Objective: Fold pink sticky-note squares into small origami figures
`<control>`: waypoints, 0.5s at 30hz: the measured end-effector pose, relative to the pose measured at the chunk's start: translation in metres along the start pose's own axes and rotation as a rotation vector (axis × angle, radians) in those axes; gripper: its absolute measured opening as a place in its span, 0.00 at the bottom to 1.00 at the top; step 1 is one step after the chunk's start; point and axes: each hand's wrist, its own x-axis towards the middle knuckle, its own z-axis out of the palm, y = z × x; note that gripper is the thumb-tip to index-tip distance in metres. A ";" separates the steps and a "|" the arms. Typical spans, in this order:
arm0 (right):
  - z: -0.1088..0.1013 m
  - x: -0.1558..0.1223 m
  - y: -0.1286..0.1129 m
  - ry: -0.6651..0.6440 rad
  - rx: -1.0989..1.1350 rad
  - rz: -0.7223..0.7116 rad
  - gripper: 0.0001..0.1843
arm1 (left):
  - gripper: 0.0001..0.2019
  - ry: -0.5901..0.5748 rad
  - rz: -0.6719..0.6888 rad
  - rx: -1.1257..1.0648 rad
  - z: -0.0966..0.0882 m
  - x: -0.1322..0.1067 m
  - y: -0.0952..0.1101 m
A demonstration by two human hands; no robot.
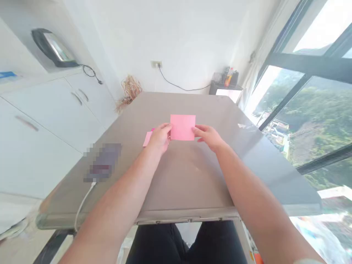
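Observation:
A flat, blank pink sheet of paper [182, 127] is held up over the middle of the table. My left hand [161, 138] pinches its left edge, with the thumb on top. At the right edge, my right hand [208, 135] grips it between thumb and fingers. Partly behind my left hand lies more pink paper [147, 139] on the table, with a brighter pink bit at its top. How much of that paper there is, my hand hides.
The grey-brown table [192, 183] stretches ahead to a white wall. On its left side lies a blurred-out dark device [103, 163] with a white cable [84, 200]. A clear scrap [244, 126] is near the right edge, by the windows [297, 106]. White cabinets [52, 124] stand left.

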 end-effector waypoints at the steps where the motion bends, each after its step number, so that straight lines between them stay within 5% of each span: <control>1: 0.002 0.001 0.007 0.040 -0.009 -0.011 0.19 | 0.13 0.021 0.015 0.046 0.000 -0.002 -0.006; 8: 0.005 -0.002 0.026 0.199 -0.111 -0.083 0.10 | 0.15 -0.003 0.113 0.335 -0.001 -0.011 -0.021; 15: 0.005 -0.014 0.021 0.000 0.036 -0.099 0.16 | 0.12 -0.082 0.164 0.339 -0.003 -0.013 -0.020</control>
